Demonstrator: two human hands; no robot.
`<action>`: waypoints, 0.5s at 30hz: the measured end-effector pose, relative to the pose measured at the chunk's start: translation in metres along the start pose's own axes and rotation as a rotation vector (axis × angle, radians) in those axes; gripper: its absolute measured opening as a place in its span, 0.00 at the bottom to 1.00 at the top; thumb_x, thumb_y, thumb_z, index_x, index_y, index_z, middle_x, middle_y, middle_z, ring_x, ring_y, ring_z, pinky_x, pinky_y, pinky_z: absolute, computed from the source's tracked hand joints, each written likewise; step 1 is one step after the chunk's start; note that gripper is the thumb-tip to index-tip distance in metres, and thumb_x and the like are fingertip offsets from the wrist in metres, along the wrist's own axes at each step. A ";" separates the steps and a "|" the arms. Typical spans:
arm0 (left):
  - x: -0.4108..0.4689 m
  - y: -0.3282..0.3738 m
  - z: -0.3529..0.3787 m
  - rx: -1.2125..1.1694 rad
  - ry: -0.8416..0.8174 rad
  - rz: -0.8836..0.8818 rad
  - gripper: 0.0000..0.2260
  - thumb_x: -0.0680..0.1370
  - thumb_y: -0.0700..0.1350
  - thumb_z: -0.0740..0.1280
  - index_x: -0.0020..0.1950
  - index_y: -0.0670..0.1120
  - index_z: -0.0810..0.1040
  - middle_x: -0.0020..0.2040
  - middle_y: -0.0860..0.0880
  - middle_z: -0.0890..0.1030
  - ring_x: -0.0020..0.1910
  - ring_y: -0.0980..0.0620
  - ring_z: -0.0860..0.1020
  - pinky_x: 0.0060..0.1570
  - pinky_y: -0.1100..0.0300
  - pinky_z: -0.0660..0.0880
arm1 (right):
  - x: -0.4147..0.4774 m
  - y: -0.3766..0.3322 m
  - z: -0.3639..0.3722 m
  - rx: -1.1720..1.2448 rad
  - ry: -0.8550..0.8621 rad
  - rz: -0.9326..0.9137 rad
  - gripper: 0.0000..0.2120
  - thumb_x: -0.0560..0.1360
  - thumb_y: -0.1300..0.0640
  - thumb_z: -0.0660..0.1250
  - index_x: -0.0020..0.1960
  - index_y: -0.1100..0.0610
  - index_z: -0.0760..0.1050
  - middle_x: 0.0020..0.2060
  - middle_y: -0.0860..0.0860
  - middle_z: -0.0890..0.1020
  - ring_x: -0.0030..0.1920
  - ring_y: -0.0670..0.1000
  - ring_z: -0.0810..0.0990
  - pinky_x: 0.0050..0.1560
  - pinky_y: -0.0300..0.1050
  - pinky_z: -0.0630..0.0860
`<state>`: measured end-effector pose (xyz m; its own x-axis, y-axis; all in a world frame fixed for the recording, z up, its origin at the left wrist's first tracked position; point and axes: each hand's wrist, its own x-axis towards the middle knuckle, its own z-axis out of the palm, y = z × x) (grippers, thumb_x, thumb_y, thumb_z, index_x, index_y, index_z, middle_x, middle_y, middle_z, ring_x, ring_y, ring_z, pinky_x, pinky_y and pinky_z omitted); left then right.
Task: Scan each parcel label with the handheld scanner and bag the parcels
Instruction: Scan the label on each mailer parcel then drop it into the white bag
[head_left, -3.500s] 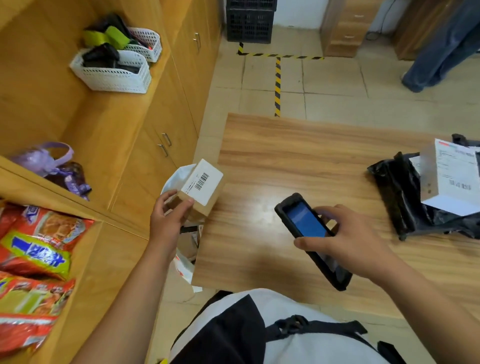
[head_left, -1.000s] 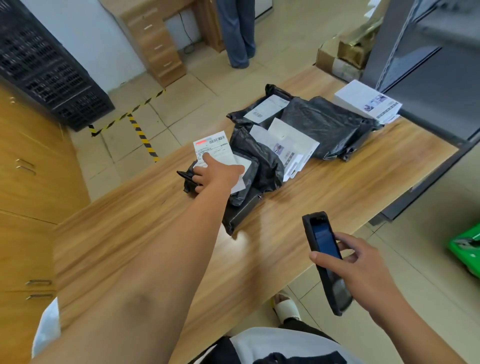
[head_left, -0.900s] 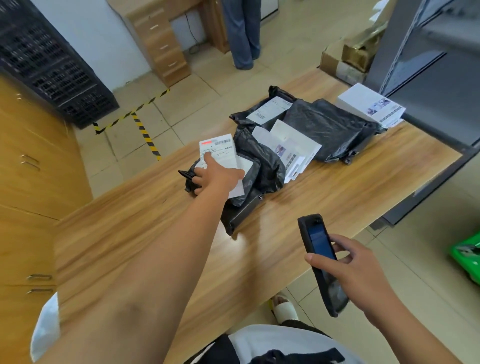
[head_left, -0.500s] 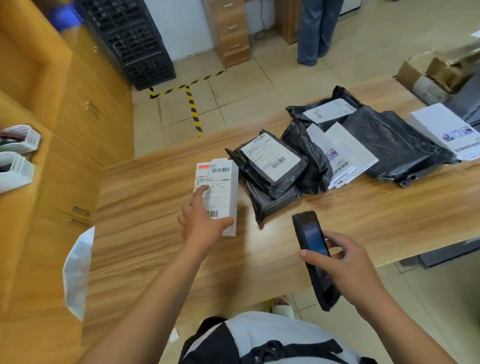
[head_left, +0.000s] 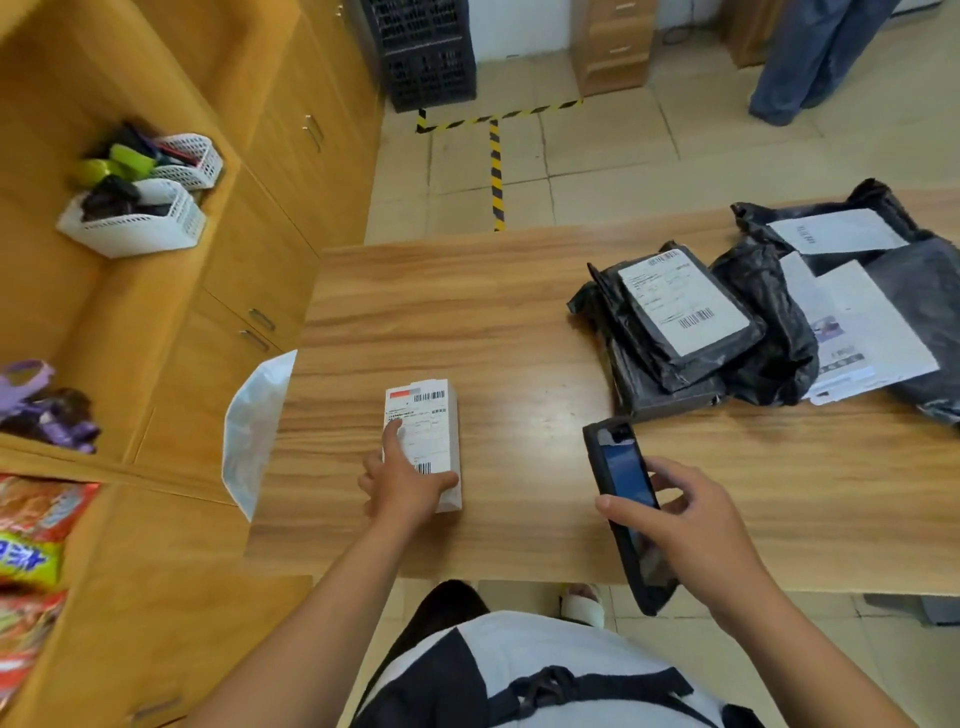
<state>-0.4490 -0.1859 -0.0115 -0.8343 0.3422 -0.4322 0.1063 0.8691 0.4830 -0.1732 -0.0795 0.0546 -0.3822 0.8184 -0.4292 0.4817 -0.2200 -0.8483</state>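
A small white parcel box (head_left: 434, 426) with a barcode label lies on the wooden table (head_left: 498, 312) near its front left. My left hand (head_left: 402, 486) grips its near end, the forefinger stretched across the label. My right hand (head_left: 685, 525) holds the black handheld scanner (head_left: 623, 493) to the right of the box, its blue screen facing up. A pile of black parcel bags (head_left: 763, 332) with white labels lies at the table's right. A white bag (head_left: 254, 431) hangs off the table's left edge.
Wooden cabinets and a shelf run along the left, with white baskets (head_left: 135, 218) and snack packets (head_left: 36, 545) on them. A black crate (head_left: 421, 52) stands on the floor beyond the table. A person's legs (head_left: 815, 57) show at the far right.
My left hand took the white box off the black bag pile and pulled it left and toward me onto the table. The scanner hand stayed to its right.
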 end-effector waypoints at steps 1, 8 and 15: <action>0.001 -0.001 0.001 0.006 -0.011 0.004 0.48 0.65 0.48 0.81 0.77 0.61 0.55 0.71 0.43 0.62 0.69 0.39 0.61 0.65 0.43 0.64 | 0.000 -0.002 0.004 -0.006 0.006 0.005 0.43 0.61 0.39 0.81 0.72 0.51 0.74 0.58 0.48 0.78 0.46 0.52 0.81 0.42 0.47 0.77; 0.028 -0.014 -0.015 -0.117 -0.077 0.045 0.45 0.67 0.51 0.80 0.77 0.54 0.58 0.74 0.43 0.62 0.72 0.40 0.60 0.67 0.47 0.62 | -0.005 -0.021 0.033 -0.008 0.049 0.103 0.39 0.63 0.42 0.81 0.70 0.49 0.74 0.57 0.55 0.81 0.50 0.60 0.82 0.52 0.60 0.81; 0.090 -0.019 -0.061 -0.327 -0.240 -0.001 0.33 0.73 0.44 0.76 0.74 0.51 0.67 0.72 0.45 0.68 0.66 0.41 0.74 0.63 0.43 0.74 | -0.017 -0.054 0.066 -0.065 0.104 0.145 0.39 0.63 0.43 0.82 0.71 0.48 0.73 0.58 0.52 0.79 0.50 0.57 0.82 0.52 0.63 0.81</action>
<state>-0.5589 -0.1930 -0.0132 -0.6804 0.4485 -0.5796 -0.1045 0.7234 0.6824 -0.2443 -0.1164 0.0870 -0.2229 0.8322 -0.5077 0.5771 -0.3071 -0.7568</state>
